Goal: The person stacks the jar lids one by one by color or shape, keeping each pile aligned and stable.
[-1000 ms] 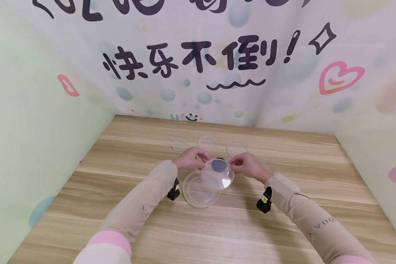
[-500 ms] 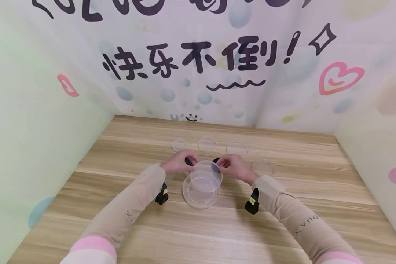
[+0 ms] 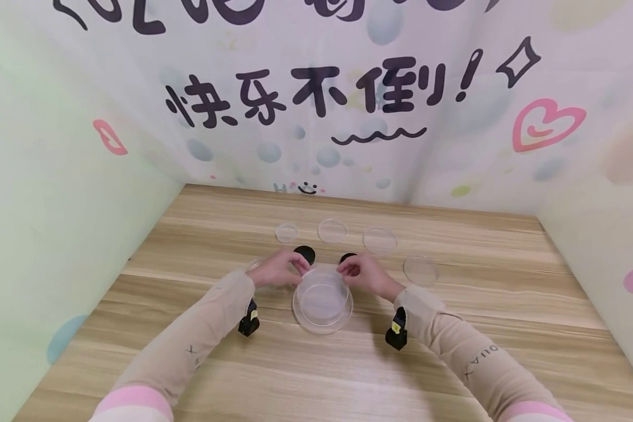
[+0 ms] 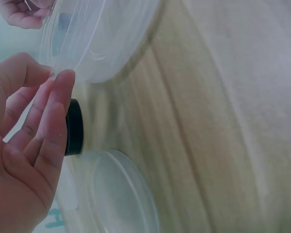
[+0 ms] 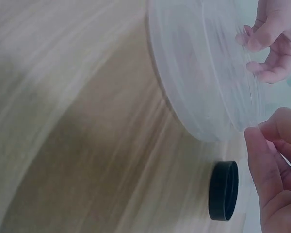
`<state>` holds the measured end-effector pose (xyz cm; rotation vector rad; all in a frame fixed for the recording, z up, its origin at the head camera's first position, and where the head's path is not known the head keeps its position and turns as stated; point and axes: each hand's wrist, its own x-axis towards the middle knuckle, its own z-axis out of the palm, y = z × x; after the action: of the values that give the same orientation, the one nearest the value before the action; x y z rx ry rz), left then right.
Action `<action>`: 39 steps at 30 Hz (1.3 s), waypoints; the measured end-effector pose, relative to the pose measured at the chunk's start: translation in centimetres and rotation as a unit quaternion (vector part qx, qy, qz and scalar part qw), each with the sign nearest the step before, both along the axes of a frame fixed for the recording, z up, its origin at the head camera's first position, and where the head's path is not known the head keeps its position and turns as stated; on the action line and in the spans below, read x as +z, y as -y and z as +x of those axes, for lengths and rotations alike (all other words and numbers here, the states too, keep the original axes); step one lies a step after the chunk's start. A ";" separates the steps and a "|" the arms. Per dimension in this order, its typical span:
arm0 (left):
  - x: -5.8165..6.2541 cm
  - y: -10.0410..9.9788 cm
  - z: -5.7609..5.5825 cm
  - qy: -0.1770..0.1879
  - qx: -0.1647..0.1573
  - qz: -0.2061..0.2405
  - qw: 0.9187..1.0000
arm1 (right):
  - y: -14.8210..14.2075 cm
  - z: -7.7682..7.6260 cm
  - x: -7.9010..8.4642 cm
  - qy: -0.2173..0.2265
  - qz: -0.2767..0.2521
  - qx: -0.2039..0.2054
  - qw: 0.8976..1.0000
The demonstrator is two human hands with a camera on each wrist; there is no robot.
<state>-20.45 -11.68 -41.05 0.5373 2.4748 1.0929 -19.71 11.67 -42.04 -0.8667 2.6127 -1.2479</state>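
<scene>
Plastic now overlaps plastic: the clear, round, rimmed disc [image 3: 323, 280] has shifted, over the last second, from the person's right to a place largely over the wider clear plastic disc with a broad flat rim [image 3: 323, 327], which lies on the pale wood-grain table [image 3: 322, 381]. A second ago it was off to one side, across a black cap; now most of its outline falls within the wider one's, which I judge to mean the two pieces are coming into line. Whether they touch, I cannot tell. The left hand [image 3: 278, 269] pinches the rimmed disc's far edge between thumb and fingertips, and the right hand [image 3: 370, 275] pinches the same edge opposite, its thumb and forefinger meeting on the plastic. In the wrist views the clear material looks smooth and faintly milky, with concentric ridges catching soft highlights. With the left hand nearer the person than before, the left black round cap [image 3: 305, 254] shows more fully; the right black round cap [image 3: 232, 230], seen close, has a matte, shallow cylindrical wall. Farther back lie four thin clear round pieces, the smallest disc [image 3: 286, 232] at the left and a larger disc [image 3: 421, 271] at the right, their shine letting the straight wood streaks show through.
</scene>
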 end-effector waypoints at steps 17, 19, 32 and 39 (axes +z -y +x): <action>-0.8 0.5 0.8 -0.003 -0.032 0.013 0.999 | 0.3 0.6 -0.9 0.017 0.006 0.012 1.000; -0.8 0.5 0.9 -0.004 -0.032 0.013 0.999 | 0.3 0.6 -1.0 0.017 0.007 0.013 1.000; -0.8 0.1 1.0 -0.026 -0.023 0.008 0.999 | 0.2 0.4 -1.2 0.021 0.025 0.000 0.999; -0.9 -0.4 0.8 -0.013 0.010 -0.005 1.000 | 0.0 0.2 -1.4 0.005 0.044 -0.006 0.999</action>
<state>-19.62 -11.32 -41.97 0.5290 2.5114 1.0865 -19.48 11.63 -43.48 -0.8284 2.6465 -1.1266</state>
